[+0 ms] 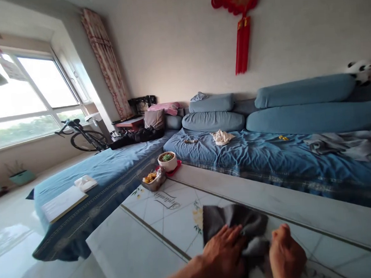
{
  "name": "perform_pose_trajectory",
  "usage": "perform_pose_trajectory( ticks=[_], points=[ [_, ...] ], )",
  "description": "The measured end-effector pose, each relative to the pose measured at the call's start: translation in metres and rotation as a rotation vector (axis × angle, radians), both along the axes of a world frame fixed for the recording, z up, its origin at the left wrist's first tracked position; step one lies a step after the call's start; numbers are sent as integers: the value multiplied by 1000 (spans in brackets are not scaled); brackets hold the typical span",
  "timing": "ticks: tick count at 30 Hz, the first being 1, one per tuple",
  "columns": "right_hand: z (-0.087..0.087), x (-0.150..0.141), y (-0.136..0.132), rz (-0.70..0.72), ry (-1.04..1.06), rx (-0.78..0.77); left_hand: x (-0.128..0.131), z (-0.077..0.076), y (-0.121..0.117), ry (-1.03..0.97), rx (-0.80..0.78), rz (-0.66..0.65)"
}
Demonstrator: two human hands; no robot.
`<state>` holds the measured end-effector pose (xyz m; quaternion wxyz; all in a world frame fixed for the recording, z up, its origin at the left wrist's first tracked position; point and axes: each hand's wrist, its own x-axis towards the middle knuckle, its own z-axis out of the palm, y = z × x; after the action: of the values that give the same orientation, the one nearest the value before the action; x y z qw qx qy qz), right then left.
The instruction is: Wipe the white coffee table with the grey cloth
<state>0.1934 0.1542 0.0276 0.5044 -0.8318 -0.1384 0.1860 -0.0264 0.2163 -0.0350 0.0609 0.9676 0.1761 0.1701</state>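
A dark grey cloth [231, 224] lies bunched on the white tiled table [142, 246] near its front edge. My left hand [222, 254] rests on the cloth with its fingers stretched forward and pressed flat on the fabric. My right hand [285, 254] is curled into a fist at the cloth's right side, gripping a fold of it.
A small potted succulent [167, 160] on a red saucer and a tray of yellow snacks [153, 179] stand at the table's far corner. A blue sofa [268, 150] with cushions, scattered clothes and a book [63, 202] wraps round the table. A bicycle [85, 136] leans by the window.
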Motion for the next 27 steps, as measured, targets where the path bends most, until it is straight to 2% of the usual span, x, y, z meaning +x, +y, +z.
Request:
perform_pose_trajectory(
  ticks=[2, 4, 6, 7, 8, 9, 11, 14, 16, 17, 18, 20, 22, 24, 25, 27],
  points=[
    [1, -4, -2, -18, 27, 5, -78, -28, -37, 14, 145, 18],
    [1, -8, -2, -27, 51, 17, -158, -47, -51, 8, 262, 158],
    [1, -13, -1, -15, 81, 23, -221, -48, -35, 28, 275, 347],
    [0, -15, 0, -3, 95, 23, -240, -41, -16, 49, 245, 421],
    [-2, -17, 1, 8, 103, 21, -247, -29, 9, 66, 201, 487],
    [-4, -18, 2, 16, 103, 22, -244, -15, 39, 82, 146, 539],
    [-8, -18, 4, 23, 79, 27, -204, 18, 104, 95, 25, 638],
    [-16, -17, 6, 18, 46, 20, -95, 61, 190, 99, -148, 730],
    [-20, -16, 7, 18, 25, 29, -16, 77, 219, 81, -171, 687],
    [-21, -16, 7, 18, 7, 44, 19, 79, 223, 72, -172, 648],
    [-20, -16, 8, 21, -18, 66, 49, 79, 219, 65, -169, 602],
    [-16, -16, 7, 27, -67, 114, 90, 73, 189, 70, -174, 478],
    [-9, -16, 5, 16, -99, 145, 101, 61, 138, 72, -174, 295],
    [0, -16, 2, 4, -119, 161, 77, 43, 76, 54, -158, 113],
    [3, -17, 0, 2, -128, 172, 53, 31, 44, 45, -144, 58],
    [7, -20, -3, 2, -138, 209, -14, 4, -13, 62, -102, 14]
  ],
)
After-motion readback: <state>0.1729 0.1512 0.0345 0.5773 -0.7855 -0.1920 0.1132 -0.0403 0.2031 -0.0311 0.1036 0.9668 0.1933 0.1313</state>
